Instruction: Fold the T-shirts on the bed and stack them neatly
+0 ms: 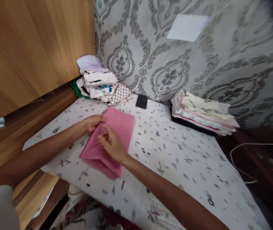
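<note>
A folded pink cloth (121, 123) lies on the patterned sheet in front of me, its lower part creased and in uneven layers. At its upper left edge is my left hand (94, 122), the fingers closed on the border of the fabric. My right hand (112, 145) is over the middle of the cloth, its fingers loosely bent and apart with nothing between them. Whether its fingertips touch the fabric is hard to tell.
A white printed sheet (165, 153) covers the surface. Folded clothes (100, 80) are piled at the back left, beside a small black flat object (141, 101). Another folded stack (203, 111) sits by the wall at right. A wooden cabinet (38, 48) borders the left; a white cable (258, 144) hangs right.
</note>
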### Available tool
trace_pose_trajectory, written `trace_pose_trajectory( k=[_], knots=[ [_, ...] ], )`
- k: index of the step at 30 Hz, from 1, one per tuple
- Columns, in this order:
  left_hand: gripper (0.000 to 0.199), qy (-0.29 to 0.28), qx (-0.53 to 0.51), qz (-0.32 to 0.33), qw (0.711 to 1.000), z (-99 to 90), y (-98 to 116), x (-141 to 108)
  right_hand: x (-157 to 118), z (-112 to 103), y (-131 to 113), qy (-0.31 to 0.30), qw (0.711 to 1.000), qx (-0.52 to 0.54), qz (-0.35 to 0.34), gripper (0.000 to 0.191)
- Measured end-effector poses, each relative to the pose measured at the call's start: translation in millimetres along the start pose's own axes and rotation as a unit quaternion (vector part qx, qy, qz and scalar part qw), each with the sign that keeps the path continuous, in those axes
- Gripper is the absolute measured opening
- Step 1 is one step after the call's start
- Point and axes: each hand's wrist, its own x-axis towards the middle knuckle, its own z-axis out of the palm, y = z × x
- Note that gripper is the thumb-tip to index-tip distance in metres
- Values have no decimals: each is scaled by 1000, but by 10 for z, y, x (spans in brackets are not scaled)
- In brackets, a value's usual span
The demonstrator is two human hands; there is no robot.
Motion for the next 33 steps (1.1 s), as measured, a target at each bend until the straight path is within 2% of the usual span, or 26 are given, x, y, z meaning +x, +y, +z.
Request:
trace_pose_trajectory(
  k=[3, 6, 9, 12, 15, 18, 20, 22, 23, 24, 26, 28, 29, 30, 33],
  knots=[
    [36, 8, 41, -43, 998, -40, 22, 37, -320, 15, 3, -31, 981, -158, -112, 24],
    [35, 13, 50, -40, 998, -67, 29, 39, -577, 75, 2, -143, 939, -246, -194, 24],
    [35, 0, 54, -22, 998, -57, 23, 15, -695, 117, -19, -230, 905, -259, -247, 22],
    [39, -4, 73, -10, 997, -15, 28, -14, -697, 79, -70, -272, 905, -192, -265, 28],
    [44, -1, 100, -8, 995, 24, 49, -51, -652, 2, -100, -238, 913, -170, -283, 30],
    [39, 22, 189, 38, 981, 47, 87, -104, -603, -34, -33, -148, 911, -267, -277, 32],
    [39, 81, 278, 109, 951, 90, 114, -150, -589, -21, 63, -127, 887, -340, -285, 35],
    [42, 141, 360, 197, 901, 193, 121, -192, -593, 9, 161, -139, 861, -382, -305, 45],
    [42, 146, 392, 237, 877, 270, 108, -204, -600, 24, 200, -146, 852, -392, -315, 49],
    [41, 125, 418, 270, 858, 358, 83, -206, -607, 36, 229, -152, 846, -397, -322, 52],
    [34, 20, 463, 314, 829, 542, -6, -166, -623, 47, 252, -160, 839, -402, -329, 56],
    [29, -99, 479, 313, 814, 684, -116, -58, -635, 42, 241, -165, 837, -403, -333, 60],
    [29, -134, 486, 308, 807, 725, -164, 20, -640, 36, 228, -168, 837, -402, -331, 62],
    [30, -148, 493, 304, 801, 745, -197, 110, -645, 29, 214, -172, 838, -400, -329, 65],
    [36, -141, 509, 297, 795, 708, -179, 422, -660, 7, 190, -191, 840, -392, -322, 71]
  ],
)
